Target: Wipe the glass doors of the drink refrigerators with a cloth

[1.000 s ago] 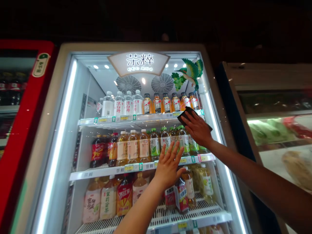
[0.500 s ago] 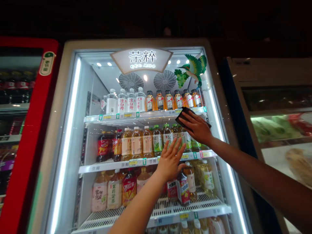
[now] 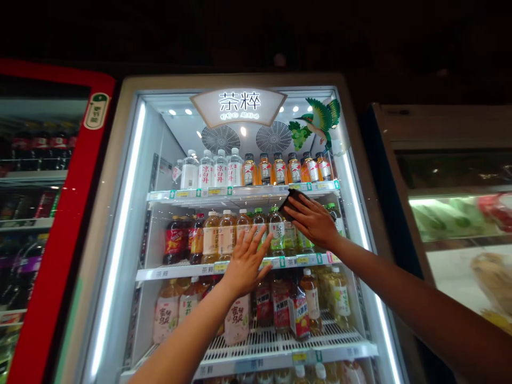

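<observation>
A glass-fronted drinks cooler [image 3: 132, 90] fills the middle of the view, lit along both sides. Flat against its glass, fingers spread, lies my left hand [image 3: 247, 262], in front of the middle shelf and holding nothing. Further right and higher, my right hand [image 3: 314, 220] presses a dark folded cloth [image 3: 288, 202] to the glass near the upper shelf's edge. Part of the cloth is hidden under the fingers. Behind the glass stand clear water bottles [image 3: 206, 169], amber drink bottles [image 3: 280, 170] and green-capped tea bottles [image 3: 277, 230].
A red cooler [image 3: 52, 266] with dark bottles stands at the left. On the right is another chilled case [image 3: 440, 144] with wrapped greens. A lit sign [image 3: 240, 106] and a bird sticker [image 3: 322, 120] sit at the top of the middle cooler.
Both hands have moved left across the glass, the left one farther. The cloth has travelled left and slightly down with my right hand. The view has also shifted a little.
</observation>
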{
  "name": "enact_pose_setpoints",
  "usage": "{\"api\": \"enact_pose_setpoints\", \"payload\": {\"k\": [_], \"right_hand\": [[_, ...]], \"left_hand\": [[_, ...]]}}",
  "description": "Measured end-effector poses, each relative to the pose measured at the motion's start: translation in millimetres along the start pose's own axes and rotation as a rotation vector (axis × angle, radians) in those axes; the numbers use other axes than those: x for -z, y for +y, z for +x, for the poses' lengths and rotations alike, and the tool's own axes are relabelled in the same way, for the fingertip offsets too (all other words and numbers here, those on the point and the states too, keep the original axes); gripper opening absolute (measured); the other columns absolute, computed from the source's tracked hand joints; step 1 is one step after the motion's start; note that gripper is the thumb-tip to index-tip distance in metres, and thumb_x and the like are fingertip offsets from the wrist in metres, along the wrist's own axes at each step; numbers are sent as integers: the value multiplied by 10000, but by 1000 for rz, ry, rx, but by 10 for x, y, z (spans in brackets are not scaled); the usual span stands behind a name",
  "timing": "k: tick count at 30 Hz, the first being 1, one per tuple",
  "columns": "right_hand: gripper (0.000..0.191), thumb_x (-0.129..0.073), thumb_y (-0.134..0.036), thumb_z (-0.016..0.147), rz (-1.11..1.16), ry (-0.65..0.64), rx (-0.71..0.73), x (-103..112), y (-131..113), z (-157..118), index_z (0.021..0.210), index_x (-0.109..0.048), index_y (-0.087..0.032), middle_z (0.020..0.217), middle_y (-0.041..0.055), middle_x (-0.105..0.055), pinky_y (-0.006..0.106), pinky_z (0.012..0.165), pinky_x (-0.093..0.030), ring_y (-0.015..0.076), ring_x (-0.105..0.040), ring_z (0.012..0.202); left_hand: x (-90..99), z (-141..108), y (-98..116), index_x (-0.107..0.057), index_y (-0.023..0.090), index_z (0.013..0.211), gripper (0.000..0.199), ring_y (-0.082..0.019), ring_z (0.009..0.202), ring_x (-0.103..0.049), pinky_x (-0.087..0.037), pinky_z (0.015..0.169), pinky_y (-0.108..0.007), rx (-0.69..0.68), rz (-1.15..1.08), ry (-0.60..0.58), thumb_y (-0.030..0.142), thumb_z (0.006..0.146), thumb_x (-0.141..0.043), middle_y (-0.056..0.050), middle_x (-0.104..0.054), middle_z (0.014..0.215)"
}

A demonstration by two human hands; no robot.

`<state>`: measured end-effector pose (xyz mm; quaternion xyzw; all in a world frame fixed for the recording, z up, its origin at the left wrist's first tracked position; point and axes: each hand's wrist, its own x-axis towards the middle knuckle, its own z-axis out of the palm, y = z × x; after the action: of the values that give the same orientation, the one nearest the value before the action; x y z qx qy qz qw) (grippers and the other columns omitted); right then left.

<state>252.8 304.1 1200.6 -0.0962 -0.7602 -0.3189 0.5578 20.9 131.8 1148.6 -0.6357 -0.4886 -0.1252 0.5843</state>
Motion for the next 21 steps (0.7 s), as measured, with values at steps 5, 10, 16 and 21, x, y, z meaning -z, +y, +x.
{"api": "enact_pose_setpoints", "payload": {"k": [5, 10, 16, 21], "right_hand": [[396, -526, -322, 979, 44, 102, -76, 144, 384, -198, 1357, -640, -357, 1465, -26, -578, 525, 1112, -456, 281, -481, 1411], [428, -464, -295, 997, -3, 259, -353, -109, 88, 347, 1399, -612, -300, 1516, -7, -521, 561, 1120, -429, 311, -398, 1462], [443, -516, -335, 997, -26, 38, 17, -123, -318, 163, 1437, -557, -365, 1567, -48, -453, 511, 1150, -404, 281, -374, 1480], [439, -530, -343, 989, -4, 101, -29, -98, -127, 359, 1426, -575, -347, 1523, -27, -519, 528, 1170, -404, 280, -411, 1458]], "left_hand": [[106, -149, -268, -92, 252, 1632, 826, -289, 1573, -114, -100, 1277, -521, -7, 46, -6, 431, 961, -538, -79, -189, 1698], [113, -174, -424, -124, 234, 1631, 843, -305, 1571, -116, -113, 1273, -531, 11, 54, -6, 428, 945, -574, -91, -222, 1689], [132, -300, -601, -146, 223, 1628, 810, -296, 1570, -122, -59, 1277, -523, -25, 81, -13, 428, 956, -550, -89, -246, 1682], [235, -483, -940, -160, 264, 1625, 810, -281, 1567, -141, 32, 1278, -513, -76, 80, -8, 554, 956, -514, -70, -264, 1677]]}}
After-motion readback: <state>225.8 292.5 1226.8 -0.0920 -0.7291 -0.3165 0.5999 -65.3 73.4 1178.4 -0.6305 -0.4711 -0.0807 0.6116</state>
